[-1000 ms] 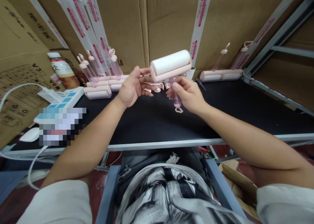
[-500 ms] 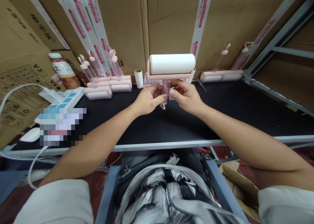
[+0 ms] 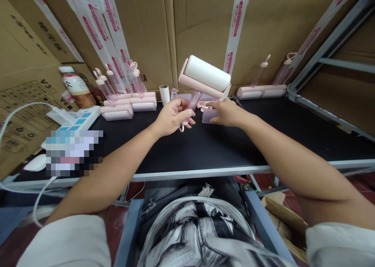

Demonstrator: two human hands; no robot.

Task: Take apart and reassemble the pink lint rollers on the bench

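Note:
My left hand (image 3: 175,118) is closed round the clear pinkish handle of a lint roller (image 3: 208,75). The roller's white paper cylinder sits in a pale pink frame, raised above the table and tilted down to the right. A small pink loop at the handle's end hangs below my fingers. My right hand (image 3: 230,111) is off the roller, its fingers stretched out and apart over a translucent cover (image 3: 208,116) and a small pink part (image 3: 202,104) on the table. Whether the fingertips touch either is hard to make out.
Finished-looking lint rollers (image 3: 143,101) stand at the back left, and two more (image 3: 261,91) at the back right. A cardboard tube (image 3: 164,94) stands near the middle. A drink bottle (image 3: 76,86) and a power strip (image 3: 79,120) are at left. Cardboard boxes (image 3: 146,32) wall the back.
My right hand has let go of the roller's handle and moved right and down to the parts on the table. The roller, now in my left hand alone, has tilted down to the right.

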